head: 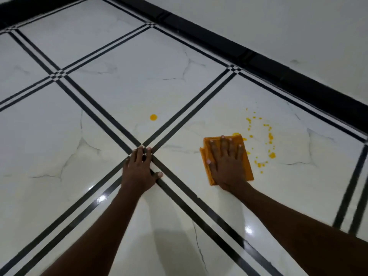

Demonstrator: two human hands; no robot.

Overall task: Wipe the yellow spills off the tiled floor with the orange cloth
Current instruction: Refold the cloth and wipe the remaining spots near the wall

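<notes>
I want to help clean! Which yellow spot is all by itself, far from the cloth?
The single round yellow drop, on the tile beyond the left hand. The other yellow splatters curve in a cluster beside the orange cloth under the right hand.

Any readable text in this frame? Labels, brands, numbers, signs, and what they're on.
None. No words, numbers or signs can be read anywhere in the head view.
orange cloth: plain, no label or print showing.
tiled floor: only black line patterns and grey veining, no lettering.
black skirting and wall: bare, no sign.
</notes>
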